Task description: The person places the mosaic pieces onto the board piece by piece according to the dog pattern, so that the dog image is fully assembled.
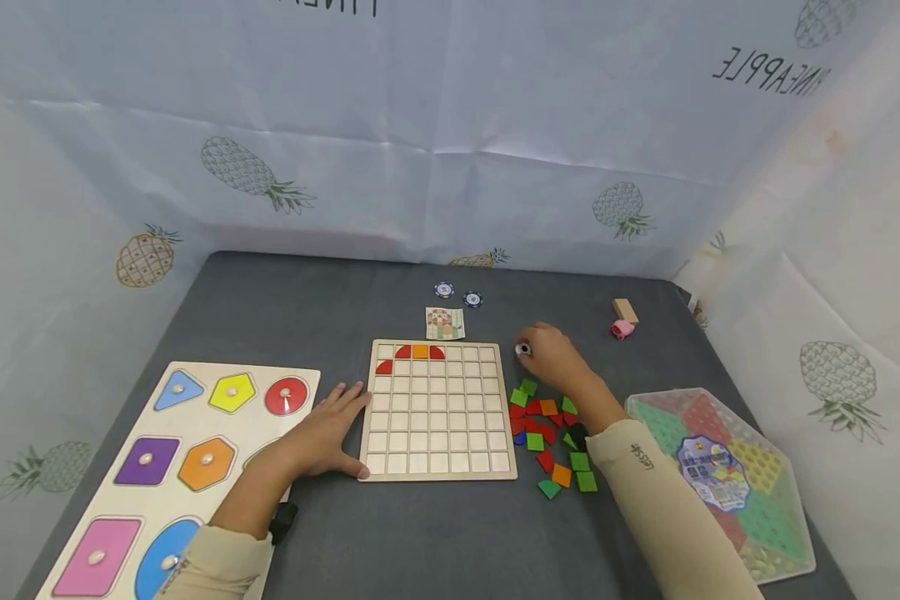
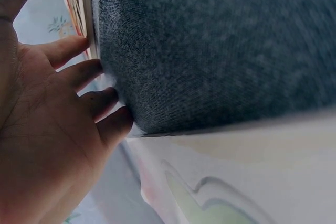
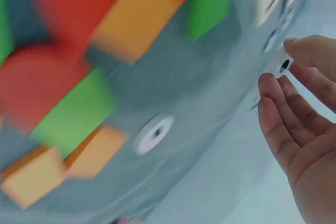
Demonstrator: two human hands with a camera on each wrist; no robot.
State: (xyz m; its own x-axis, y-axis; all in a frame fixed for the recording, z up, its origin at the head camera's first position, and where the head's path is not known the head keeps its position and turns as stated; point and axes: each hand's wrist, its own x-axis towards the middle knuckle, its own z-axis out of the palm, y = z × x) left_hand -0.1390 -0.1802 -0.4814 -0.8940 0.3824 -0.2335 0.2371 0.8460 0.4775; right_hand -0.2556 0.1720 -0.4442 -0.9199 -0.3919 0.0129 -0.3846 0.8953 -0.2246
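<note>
While the left hand (image 1: 322, 433) lies at the left side of the wooden grid board (image 1: 438, 417) in the centre of the head view, its fingers released and spread against the frame, the right hand (image 1: 553, 360) is off the board's upper right corner. Its fingers are grasping a small white tile with a dark round spot (image 3: 284, 66), pinched at the right of the right wrist view. Near the board's top edge sit three red quarter-circle tiles (image 1: 402, 352) and an orange square tile (image 1: 420, 352). Loose coloured tiles (image 1: 534, 442) are scattered right of the board. A pattern card (image 1: 445, 323) lies just above it on the tabletop (image 1: 390, 542), a shape puzzle board (image 1: 195, 421) at lower left, a transparent plastic box (image 1: 798, 533) at lower right.
</note>
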